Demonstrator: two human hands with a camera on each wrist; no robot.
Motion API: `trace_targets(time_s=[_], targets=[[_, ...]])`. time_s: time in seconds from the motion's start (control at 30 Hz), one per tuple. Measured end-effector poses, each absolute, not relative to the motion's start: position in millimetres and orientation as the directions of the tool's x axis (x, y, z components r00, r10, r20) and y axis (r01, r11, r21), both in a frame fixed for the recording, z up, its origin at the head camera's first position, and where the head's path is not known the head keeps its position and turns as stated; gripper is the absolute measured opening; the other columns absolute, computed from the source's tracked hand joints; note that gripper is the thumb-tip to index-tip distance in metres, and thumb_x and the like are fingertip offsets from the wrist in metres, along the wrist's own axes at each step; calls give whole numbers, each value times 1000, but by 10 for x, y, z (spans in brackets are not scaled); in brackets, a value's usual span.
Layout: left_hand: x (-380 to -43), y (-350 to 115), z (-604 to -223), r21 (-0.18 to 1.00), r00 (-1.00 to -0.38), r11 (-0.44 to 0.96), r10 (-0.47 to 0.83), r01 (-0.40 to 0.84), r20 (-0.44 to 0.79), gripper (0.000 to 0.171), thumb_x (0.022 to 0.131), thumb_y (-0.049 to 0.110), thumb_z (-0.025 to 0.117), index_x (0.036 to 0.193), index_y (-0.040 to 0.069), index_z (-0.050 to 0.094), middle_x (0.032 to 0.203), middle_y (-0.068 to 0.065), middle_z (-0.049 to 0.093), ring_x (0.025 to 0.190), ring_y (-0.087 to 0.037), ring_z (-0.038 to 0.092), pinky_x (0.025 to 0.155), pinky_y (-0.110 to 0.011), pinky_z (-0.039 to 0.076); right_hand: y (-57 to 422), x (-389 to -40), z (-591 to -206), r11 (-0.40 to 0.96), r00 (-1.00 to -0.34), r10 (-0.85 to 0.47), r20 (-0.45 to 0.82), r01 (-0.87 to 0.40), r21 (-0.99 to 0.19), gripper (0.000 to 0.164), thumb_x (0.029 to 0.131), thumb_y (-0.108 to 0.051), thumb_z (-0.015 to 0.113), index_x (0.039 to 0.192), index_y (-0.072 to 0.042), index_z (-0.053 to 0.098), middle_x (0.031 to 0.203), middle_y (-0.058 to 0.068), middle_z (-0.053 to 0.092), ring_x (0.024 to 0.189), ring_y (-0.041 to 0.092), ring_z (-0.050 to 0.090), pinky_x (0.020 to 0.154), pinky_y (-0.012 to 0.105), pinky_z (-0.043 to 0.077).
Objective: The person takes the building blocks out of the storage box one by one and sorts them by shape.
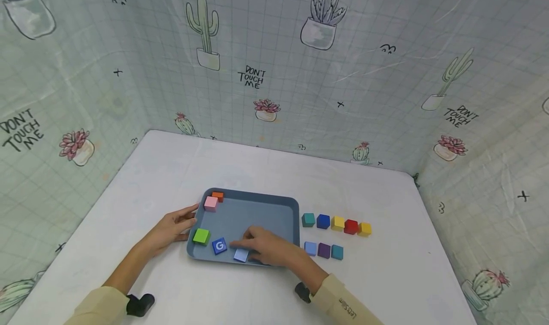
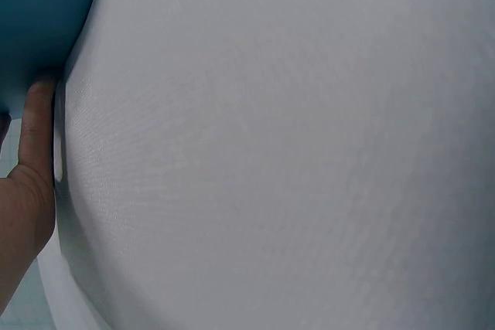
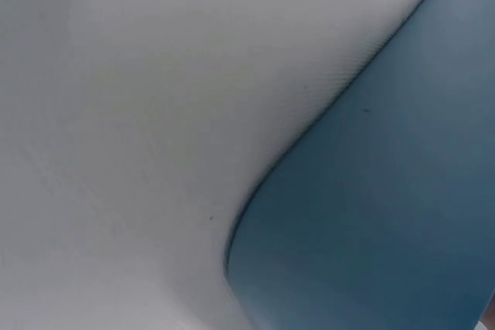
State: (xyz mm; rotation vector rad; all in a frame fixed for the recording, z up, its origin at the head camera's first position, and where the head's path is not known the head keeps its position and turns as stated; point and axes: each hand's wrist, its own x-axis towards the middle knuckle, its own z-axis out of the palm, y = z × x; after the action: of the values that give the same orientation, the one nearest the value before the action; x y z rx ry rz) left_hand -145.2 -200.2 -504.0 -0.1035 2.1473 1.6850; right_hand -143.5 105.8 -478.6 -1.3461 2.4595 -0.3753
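A blue-grey tray lies on the white table in the head view. My left hand rests against its left rim with loosely bent fingers; in the left wrist view a finger touches the tray's side. Over the tray's front edge, my right hand has a light blue block between index finger and thumb. Left of that block lie a blue block with a white G and a green block. A pink block and an orange block sit in the back left corner.
Right of the tray, a back row holds teal, blue, red and two yellow blocks. A front row has light blue, purple and teal blocks. A cactus-print cloth surrounds the table.
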Motion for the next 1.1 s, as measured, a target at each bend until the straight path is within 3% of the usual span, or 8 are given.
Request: trace_targets(time_s=[0.53,1.1], targets=[[-1444,-2004,-5064,921,-920,263,190,-289,-343,61,96,22,56,149,11,28,136,-25,33,121,-40,41,86,-40,51,1070,-1410,-4829,517,-524,-847,-89,-774,-365,40,88,-19,67,127,-26,60,115,-2,52,100,7,49,86,13,42],[-1447,-1999,-5057,922,-918,251,197,-294,-346,62,95,21,56,149,11,27,138,-26,32,123,-41,40,87,-40,51,1123,-1415,-4876,559,-585,-807,-75,-717,-416,35,86,-20,69,121,-18,60,108,-5,55,97,2,52,85,10,42]])
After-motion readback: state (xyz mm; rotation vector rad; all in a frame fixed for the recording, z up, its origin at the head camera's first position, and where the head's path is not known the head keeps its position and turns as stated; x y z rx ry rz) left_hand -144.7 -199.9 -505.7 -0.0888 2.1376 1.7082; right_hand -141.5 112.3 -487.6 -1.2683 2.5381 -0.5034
